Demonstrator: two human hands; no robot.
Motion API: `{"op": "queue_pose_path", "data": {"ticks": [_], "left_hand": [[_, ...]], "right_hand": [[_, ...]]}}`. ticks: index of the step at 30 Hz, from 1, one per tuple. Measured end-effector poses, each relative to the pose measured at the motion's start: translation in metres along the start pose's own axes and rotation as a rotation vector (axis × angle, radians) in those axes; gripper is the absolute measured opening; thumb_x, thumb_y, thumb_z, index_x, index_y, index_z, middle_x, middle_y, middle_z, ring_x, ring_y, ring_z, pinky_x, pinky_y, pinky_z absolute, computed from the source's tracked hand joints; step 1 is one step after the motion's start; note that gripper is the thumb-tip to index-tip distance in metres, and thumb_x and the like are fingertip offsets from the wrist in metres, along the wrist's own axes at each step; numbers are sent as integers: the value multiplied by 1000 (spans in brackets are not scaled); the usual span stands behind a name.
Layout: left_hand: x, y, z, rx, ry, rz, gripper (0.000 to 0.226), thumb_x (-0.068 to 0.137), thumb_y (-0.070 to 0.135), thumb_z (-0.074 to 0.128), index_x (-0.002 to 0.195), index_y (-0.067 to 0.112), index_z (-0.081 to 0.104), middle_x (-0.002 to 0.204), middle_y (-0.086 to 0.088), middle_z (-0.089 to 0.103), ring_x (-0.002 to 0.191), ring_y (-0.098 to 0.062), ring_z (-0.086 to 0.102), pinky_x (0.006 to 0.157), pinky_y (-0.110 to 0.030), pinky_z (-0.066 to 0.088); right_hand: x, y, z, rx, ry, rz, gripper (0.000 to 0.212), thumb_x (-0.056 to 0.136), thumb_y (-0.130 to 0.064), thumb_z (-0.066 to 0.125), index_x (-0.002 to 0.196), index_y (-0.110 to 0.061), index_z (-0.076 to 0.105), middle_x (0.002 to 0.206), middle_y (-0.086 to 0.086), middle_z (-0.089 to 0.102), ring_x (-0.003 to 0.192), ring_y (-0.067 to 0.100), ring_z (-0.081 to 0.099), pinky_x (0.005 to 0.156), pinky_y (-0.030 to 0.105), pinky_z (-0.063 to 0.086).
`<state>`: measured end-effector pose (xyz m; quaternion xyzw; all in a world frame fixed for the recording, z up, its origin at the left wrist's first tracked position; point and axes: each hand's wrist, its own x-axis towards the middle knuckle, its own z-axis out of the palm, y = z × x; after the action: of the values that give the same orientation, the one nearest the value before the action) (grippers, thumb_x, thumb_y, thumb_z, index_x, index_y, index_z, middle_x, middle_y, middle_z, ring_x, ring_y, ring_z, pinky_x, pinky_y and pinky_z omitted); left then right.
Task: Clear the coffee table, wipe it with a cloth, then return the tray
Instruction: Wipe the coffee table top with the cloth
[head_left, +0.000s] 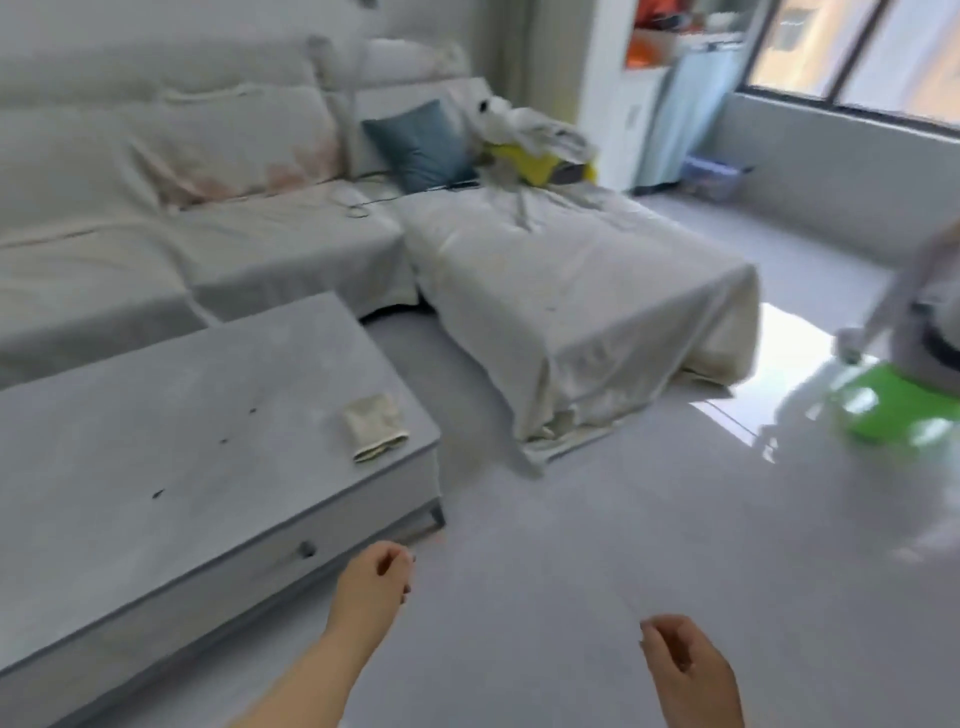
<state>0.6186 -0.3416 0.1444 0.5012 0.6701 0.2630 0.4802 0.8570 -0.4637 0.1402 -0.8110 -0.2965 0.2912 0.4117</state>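
Observation:
The grey coffee table (182, 441) fills the left of the view, with a small knob on its front drawer. A folded pale cloth (375, 426) lies near the table's right end. A few dark specks dot the tabletop. My left hand (371, 582) hangs just off the table's front right corner, fingers loosely curled, holding nothing. My right hand (685, 665) is lower right over the floor, fingers also loosely curled and empty. No tray shows in the frame.
A cream-covered sofa (156, 208) with a chaise (571, 291) stands behind the table, carrying a blue cushion (421, 143) and a pile of clothes (535, 145). A person sits on a green stool (904, 410) at right. Glossy floor (597, 519) lies between.

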Motion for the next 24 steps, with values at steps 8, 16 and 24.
{"op": "queue_pose_path", "data": {"ticks": [8, 16, 24], "left_hand": [[103, -37, -73, 57, 373, -189, 20, 87, 16, 51, 69, 24, 53, 77, -3, 60, 76, -22, 52, 60, -29, 32], [188, -40, -98, 86, 526, -237, 21, 84, 6, 53, 75, 24, 56, 86, -4, 61, 81, -23, 55, 71, -28, 36], [303, -90, -132, 160, 625, -281, 21, 84, 3, 53, 100, 10, 64, 106, -11, 63, 106, -31, 51, 86, -36, 37]], "right_hand": [[122, -66, 148, -121, -374, -152, 33, 76, 8, 60, 75, -25, 60, 68, 2, 63, 65, -16, 54, 59, 3, 39], [215, -117, 267, -551, -672, -353, 45, 87, -16, 55, 130, -20, 44, 143, 7, 38, 128, 26, 36, 103, 27, 29], [232, -126, 434, -934, -698, -443, 87, 82, -54, 48, 142, -34, -12, 155, -4, -11, 143, 20, 0, 115, 34, 14]]}}
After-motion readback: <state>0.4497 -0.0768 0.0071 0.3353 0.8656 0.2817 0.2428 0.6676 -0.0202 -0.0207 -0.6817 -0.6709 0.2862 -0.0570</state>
